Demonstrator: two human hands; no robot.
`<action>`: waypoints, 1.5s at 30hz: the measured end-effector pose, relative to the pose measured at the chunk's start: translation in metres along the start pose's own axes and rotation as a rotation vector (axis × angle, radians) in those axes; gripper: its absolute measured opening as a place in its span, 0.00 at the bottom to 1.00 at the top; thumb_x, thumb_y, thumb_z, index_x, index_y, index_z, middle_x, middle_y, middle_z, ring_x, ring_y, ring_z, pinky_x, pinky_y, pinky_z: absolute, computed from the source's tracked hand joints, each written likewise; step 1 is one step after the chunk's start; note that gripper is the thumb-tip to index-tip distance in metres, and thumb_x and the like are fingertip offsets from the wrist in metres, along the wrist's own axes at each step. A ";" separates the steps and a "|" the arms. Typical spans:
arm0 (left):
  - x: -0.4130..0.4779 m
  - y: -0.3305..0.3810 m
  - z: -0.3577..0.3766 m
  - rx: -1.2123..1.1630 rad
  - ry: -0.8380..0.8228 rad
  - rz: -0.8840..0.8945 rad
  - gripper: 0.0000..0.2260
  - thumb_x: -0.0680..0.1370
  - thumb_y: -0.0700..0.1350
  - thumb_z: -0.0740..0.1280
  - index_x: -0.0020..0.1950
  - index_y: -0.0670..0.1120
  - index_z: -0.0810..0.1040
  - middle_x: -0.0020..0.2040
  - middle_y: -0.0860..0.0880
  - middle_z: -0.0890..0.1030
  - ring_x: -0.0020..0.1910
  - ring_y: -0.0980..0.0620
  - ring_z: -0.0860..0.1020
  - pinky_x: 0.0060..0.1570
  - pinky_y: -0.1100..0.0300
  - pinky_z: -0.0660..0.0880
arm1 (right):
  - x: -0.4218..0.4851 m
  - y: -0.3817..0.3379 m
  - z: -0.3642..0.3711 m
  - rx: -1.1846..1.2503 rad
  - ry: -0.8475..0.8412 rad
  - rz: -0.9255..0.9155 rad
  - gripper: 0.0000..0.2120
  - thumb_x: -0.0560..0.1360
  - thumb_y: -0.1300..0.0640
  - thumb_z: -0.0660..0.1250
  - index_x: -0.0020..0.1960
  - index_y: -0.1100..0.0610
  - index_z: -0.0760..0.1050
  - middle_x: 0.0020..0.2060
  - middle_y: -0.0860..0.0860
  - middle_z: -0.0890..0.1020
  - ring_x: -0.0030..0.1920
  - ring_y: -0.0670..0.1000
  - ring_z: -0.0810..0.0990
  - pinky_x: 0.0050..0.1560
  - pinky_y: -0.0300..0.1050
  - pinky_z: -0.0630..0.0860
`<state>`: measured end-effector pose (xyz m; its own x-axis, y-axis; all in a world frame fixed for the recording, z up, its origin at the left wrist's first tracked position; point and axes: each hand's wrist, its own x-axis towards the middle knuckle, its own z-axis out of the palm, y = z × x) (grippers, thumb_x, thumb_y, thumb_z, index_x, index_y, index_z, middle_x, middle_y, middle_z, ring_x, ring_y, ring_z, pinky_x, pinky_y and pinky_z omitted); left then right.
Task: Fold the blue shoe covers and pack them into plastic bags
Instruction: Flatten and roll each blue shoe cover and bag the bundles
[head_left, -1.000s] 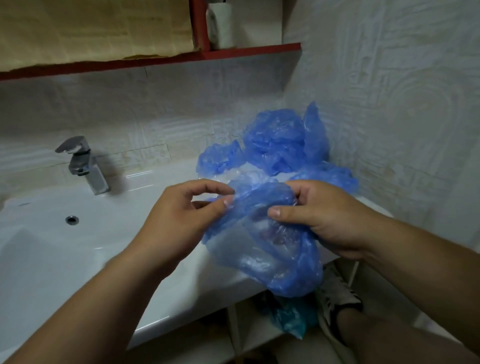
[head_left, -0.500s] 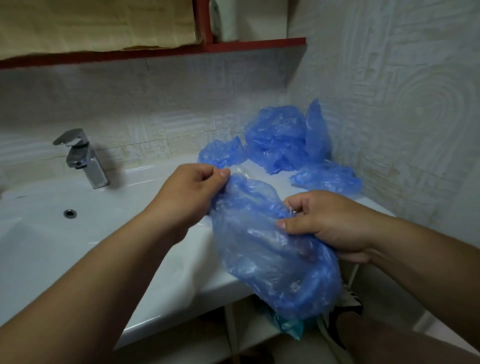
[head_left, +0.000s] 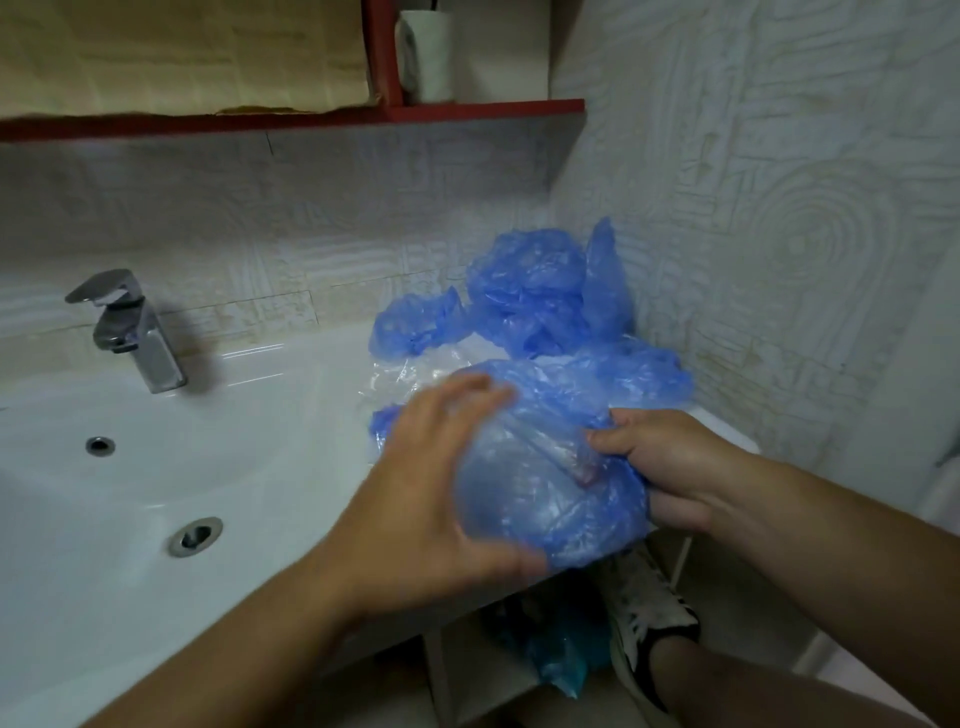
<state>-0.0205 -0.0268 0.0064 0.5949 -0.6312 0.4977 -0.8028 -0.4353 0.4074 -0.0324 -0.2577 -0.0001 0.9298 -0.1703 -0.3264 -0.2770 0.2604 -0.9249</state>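
Observation:
A crumpled blue shoe cover (head_left: 545, 467) lies over the right front edge of the white sink counter (head_left: 291, 384). My right hand (head_left: 660, 462) pinches its right side between thumb and curled fingers. My left hand (head_left: 441, 493) lies flat against its left side with fingers spread and straight, blurred by motion. Behind it, a pile of more blue shoe covers (head_left: 530, 291) sits in the corner against the wall, with a clear plastic bag (head_left: 410, 374) lying flat in front of the pile.
A chrome faucet (head_left: 130, 327) stands at the back left of the basin, whose drain (head_left: 195, 535) is near my left forearm. A red shelf (head_left: 322, 117) runs overhead. Below the counter are a black-and-white shoe (head_left: 644, 608) and another blue cover (head_left: 561, 660).
My left hand let go of the cover's top edge and now presses flat on its left side. The cover moved down onto the counter edge. My right hand keeps its pinch.

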 end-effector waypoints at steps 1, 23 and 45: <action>-0.005 -0.001 0.010 0.166 -0.102 0.085 0.49 0.63 0.69 0.73 0.78 0.58 0.56 0.78 0.57 0.56 0.77 0.59 0.54 0.74 0.63 0.53 | 0.002 0.002 0.000 -0.015 0.007 0.020 0.16 0.75 0.72 0.65 0.62 0.66 0.77 0.54 0.65 0.83 0.54 0.65 0.83 0.56 0.64 0.79; -0.003 -0.036 0.038 -0.034 0.056 -0.369 0.12 0.75 0.48 0.70 0.32 0.51 0.77 0.29 0.55 0.76 0.30 0.59 0.73 0.33 0.64 0.68 | -0.008 0.000 -0.023 -1.243 -0.364 -0.456 0.30 0.65 0.60 0.79 0.61 0.40 0.76 0.54 0.34 0.80 0.57 0.34 0.76 0.56 0.30 0.72; -0.008 -0.046 0.008 0.071 -0.012 -0.746 0.12 0.78 0.52 0.68 0.60 0.55 0.74 0.39 0.53 0.82 0.40 0.53 0.80 0.46 0.57 0.74 | 0.018 0.005 0.008 -1.133 0.137 -0.303 0.11 0.78 0.52 0.64 0.39 0.54 0.77 0.36 0.50 0.80 0.40 0.49 0.79 0.38 0.42 0.69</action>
<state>0.0114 -0.0072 -0.0223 0.9822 -0.1592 0.1002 -0.1876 -0.7907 0.5828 -0.0155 -0.2518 -0.0089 0.9799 -0.1988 -0.0183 -0.1709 -0.7882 -0.5912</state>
